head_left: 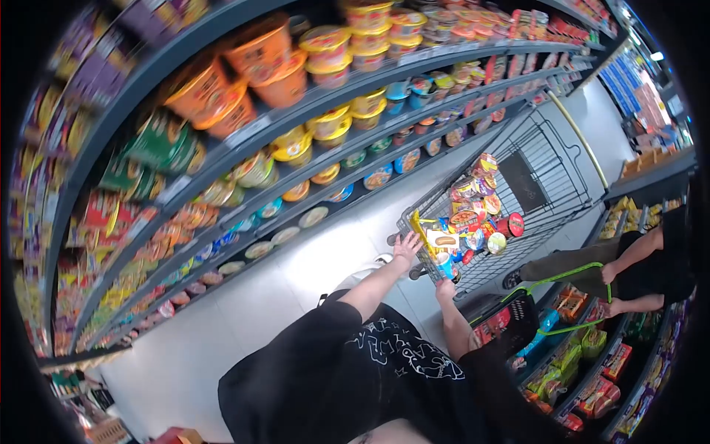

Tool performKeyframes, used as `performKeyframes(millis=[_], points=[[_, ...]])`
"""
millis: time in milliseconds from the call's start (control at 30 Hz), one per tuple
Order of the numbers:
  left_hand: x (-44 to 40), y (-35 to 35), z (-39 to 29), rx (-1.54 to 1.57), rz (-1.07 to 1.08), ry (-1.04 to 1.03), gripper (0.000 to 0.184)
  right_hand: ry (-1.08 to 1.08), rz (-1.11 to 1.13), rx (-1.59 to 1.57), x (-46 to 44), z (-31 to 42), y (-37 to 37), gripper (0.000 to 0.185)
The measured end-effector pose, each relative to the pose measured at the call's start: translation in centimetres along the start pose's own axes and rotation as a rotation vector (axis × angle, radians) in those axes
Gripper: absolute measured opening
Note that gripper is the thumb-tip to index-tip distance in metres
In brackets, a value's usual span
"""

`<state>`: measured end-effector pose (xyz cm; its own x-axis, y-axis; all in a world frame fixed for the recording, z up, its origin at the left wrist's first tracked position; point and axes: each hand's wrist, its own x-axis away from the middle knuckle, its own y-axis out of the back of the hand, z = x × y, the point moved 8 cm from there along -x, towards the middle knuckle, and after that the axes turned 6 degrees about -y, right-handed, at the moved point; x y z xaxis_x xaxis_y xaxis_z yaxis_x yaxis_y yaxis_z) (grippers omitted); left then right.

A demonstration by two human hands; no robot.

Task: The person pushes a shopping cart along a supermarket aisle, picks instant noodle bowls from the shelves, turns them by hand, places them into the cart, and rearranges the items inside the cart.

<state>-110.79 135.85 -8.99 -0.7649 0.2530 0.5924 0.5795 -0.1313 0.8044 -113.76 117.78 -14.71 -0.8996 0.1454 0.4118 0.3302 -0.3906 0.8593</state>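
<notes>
A wire shopping cart (551, 200) stands in the aisle ahead of me, with packaged foods such as a red-lidded cup (510, 225) and a hot-dog-pictured pack (444, 241) heaped at its near end. My left hand (405, 248) lies with fingers spread against the yellow bar on the cart's near end. Lower on the same end, my right hand (445, 290) is closed around the cart's edge. Its fingertips are partly hidden.
Shelves on the left hold orange noodle tubs (270, 63) and yellow cups (329, 126). To the right, another person (629, 270) grips the green handles of a dark shopping basket (510, 322). Low shelves with snack packs (603, 396) stand behind. The white tiled floor (318, 259) runs between.
</notes>
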Motion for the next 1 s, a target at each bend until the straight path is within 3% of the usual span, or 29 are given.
performKeyframes(millis=[100,233,367,433,467,600,733,800,867,900,1000], points=[[4.6,-3.8,0.2,0.176,-0.108,0.065,0.088,0.019,-0.043,0.037,4.7,0.9,-2.4,0.019],[10.8,-7.6,-0.2,0.360,-0.174,0.157,0.077,0.055,0.064,0.123,10.0,3.6,-3.3,0.021],[17.0,-12.1,0.0,0.706,-0.144,0.050,0.066,0.172,0.128,0.078,14.0,4.8,-6.5,0.024],[20.8,-15.2,0.2,0.882,0.057,-0.113,0.061,0.299,0.197,0.014,16.1,6.0,-8.8,0.030],[22.4,-16.4,1.1,0.905,0.049,-0.095,0.061,0.318,0.211,0.031,16.4,6.5,-9.7,0.030],[28.7,-23.7,8.0,1.274,-0.451,0.165,0.049,0.541,0.337,0.089,21.8,10.5,-11.7,0.043],[40.8,-34.2,15.4,1.595,-0.633,0.601,0.044,0.504,0.238,0.305,25.3,11.4,-16.5,0.026],[47.7,-40.1,18.4,1.587,-0.859,0.875,0.041,0.301,0.352,0.203,26.2,10.9,-18.9,0.026],[53.0,-46.0,19.0,1.736,-0.918,0.984,0.039,0.240,0.245,0.360,23.9,9.4,-21.7,0.024],[55.9,-49.2,19.6,1.870,-0.971,1.059,0.038,0.200,0.215,0.274,23.8,9.8,-21.6,0.026],[63.1,-56.0,19.8,1.840,-0.895,1.160,0.034,0.155,0.280,0.032,26.3,11.9,-19.7,0.031]])
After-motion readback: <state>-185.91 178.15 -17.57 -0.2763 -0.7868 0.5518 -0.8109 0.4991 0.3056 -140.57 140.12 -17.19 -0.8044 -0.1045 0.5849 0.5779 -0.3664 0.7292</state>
